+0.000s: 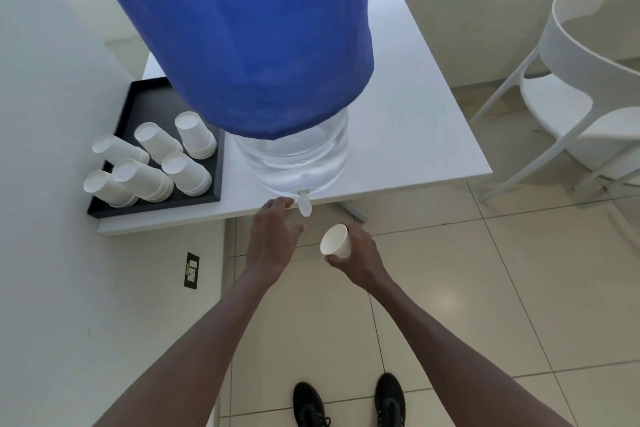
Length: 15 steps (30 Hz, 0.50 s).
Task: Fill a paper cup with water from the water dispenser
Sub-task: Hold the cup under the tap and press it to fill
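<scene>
You are standing on the tiled floor (485, 288) in black shoes (348, 402). Your right hand (360, 253) is gripping a paper cup (336, 241), fingers closed around its side, the cup tilted and near the tap (304, 205), a little below it. Your left hand (273, 239) is reaching beside the tap, fingers loosely spread, holding nothing. Behind, the water dispenser (298, 159) is sitting at the table edge (415, 135), with stacks of cups (156, 159) on a black tray (138, 104).

No readable text, label, brand, number or sign appears on anything in view.
</scene>
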### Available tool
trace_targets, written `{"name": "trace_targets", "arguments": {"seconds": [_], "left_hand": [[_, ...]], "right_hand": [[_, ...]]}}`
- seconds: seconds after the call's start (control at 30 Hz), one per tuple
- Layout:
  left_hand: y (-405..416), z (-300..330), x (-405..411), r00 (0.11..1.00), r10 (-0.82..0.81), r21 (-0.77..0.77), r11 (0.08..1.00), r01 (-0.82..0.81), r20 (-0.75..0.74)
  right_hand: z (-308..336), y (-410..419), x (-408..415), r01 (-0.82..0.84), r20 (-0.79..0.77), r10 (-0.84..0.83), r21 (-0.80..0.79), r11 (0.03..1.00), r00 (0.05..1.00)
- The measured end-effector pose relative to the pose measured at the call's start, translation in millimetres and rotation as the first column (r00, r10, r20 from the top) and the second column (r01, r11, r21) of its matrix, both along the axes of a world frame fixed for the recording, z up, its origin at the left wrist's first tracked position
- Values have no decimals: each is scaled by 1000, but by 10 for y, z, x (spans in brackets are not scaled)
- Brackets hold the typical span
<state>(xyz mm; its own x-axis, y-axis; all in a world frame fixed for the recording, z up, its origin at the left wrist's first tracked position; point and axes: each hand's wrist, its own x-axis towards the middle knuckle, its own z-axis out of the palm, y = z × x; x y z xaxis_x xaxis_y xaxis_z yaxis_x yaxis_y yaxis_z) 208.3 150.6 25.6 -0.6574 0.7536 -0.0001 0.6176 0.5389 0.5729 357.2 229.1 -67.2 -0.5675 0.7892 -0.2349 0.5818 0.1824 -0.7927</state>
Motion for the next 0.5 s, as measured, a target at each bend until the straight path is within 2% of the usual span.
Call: {"name": "trace_targets", "arguments": {"seconds": [0.2, 0.37, 0.5], "left_hand": [[207, -175, 3, 966, -186, -71, 982, 176, -177], [276, -170, -56, 947, -243, -106, 968, 225, -209], [317, -57, -126, 935, -307, -135, 949, 285, -178]], "right_hand": [[-264, 170, -266, 6, 0, -6, 46, 999, 1000], [-394, 215, -430, 10, -13, -10, 14, 1000, 1000], [-407, 225, -543, 9, -54, -8, 18, 1000, 999]]}}
